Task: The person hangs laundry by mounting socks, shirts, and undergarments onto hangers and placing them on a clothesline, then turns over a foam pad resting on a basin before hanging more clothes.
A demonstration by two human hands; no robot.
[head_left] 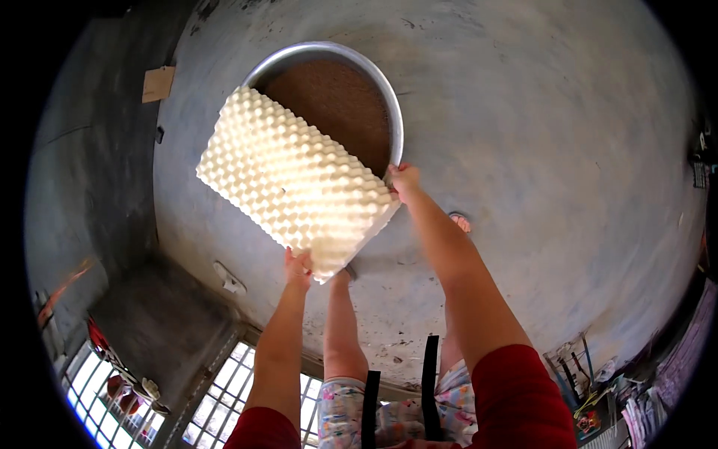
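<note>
A cream-coloured foam block [292, 179] with a bumpy surface lies tilted over the lower left part of a large round metal basin [399, 123]. Brown material [333, 101], too fine to make out, fills the part of the basin that shows. My left hand [298, 267] grips the foam's lower edge near its bottom corner. At the foam's right corner, beside the basin's rim, my right hand [404, 182] has its fingers closed on the foam. The basin's lower left side is hidden under the foam.
The basin stands on a grey floor [538, 165]. A piece of cardboard [158, 84] is at the upper left. A white object [229, 278] lies near the lower left wall. Clutter and cloth [643, 411] fill the lower right. My feet and legs are below the basin.
</note>
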